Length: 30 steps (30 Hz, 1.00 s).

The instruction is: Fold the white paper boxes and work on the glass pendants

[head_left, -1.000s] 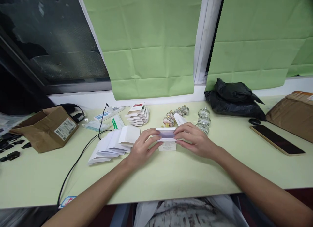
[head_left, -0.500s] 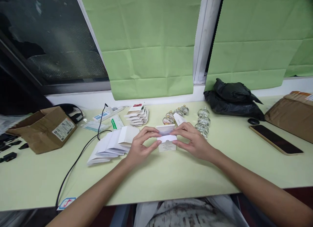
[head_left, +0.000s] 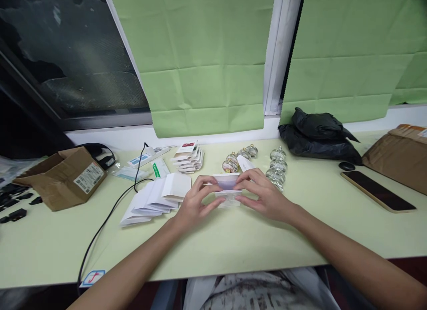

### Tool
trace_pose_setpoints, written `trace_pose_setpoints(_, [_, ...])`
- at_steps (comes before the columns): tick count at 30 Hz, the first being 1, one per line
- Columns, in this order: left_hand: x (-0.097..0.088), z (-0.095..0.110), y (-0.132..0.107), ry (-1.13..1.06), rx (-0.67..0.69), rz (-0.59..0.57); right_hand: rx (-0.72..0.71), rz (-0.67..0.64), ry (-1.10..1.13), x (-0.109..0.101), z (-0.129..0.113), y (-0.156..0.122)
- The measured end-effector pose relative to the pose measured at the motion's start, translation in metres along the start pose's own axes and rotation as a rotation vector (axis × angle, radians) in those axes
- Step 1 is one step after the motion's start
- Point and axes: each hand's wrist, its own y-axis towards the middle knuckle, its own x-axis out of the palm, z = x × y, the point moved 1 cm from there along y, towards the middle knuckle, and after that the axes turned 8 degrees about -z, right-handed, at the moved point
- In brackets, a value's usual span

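Note:
Between my hands, near the middle of the table, is a small white paper box [head_left: 228, 199] with its top side open and a pale inner face showing. My left hand [head_left: 196, 199] grips its left edge between thumb and fingers. On the right edge, my right hand [head_left: 263, 193] pinches it the same way. Faint print marks the box's front. Just behind it lie several round glass ornaments with gold tops [head_left: 230, 162] and a folded white card piece [head_left: 245, 163]. Another row of silvery glass ornaments [head_left: 276, 167] stands beyond my right hand.
Flat white boxes [head_left: 155, 194] fan out left of my left hand, with a stack of small printed boxes [head_left: 188, 158] behind. A black cable [head_left: 110, 219] crosses the table. An open carton [head_left: 63, 179] is at left; a phone [head_left: 376, 191] and black bag [head_left: 318, 134] at right.
The box's upper panel with the notch has tilted, so less of it shows and more of the inside is visible. My left thumb has shifted slightly on the edge.

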Motion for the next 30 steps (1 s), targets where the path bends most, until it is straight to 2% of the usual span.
trace_pose_setpoints(4, [0.005,-0.001,0.000,0.014,-0.010,0.041,-0.003,0.010,0.005,0.000,0.002,0.000])
trace_pose_setpoints(7, [0.006,0.000,0.001,0.011,-0.015,0.074,0.023,0.088,0.081,-0.004,0.002,0.001])
trace_pose_setpoints(11, [0.003,0.003,0.002,0.041,-0.033,0.124,0.236,0.282,0.298,-0.005,0.005,0.002])
trace_pose_setpoints(14, [0.000,0.005,0.003,0.046,-0.056,0.140,0.343,0.312,0.376,-0.003,0.009,0.002])
trace_pose_setpoints(16, [-0.001,0.005,0.003,0.052,-0.074,0.151,0.337,0.321,0.341,-0.003,0.009,0.001])
trace_pose_setpoints(21, [-0.003,0.006,0.003,0.059,-0.083,0.154,0.168,0.310,0.226,-0.010,0.004,0.000])
trace_pose_setpoints(23, [-0.002,0.005,0.003,0.038,-0.094,0.142,0.153,0.322,0.200,-0.011,0.003,0.000])
trace_pose_setpoints(27, [0.002,0.000,0.001,-0.097,-0.138,0.179,0.246,0.404,0.114,-0.011,0.006,0.000])
trace_pose_setpoints(30, [0.008,-0.002,-0.001,-0.232,-0.198,0.178,0.374,0.371,0.070,-0.010,0.013,0.001])
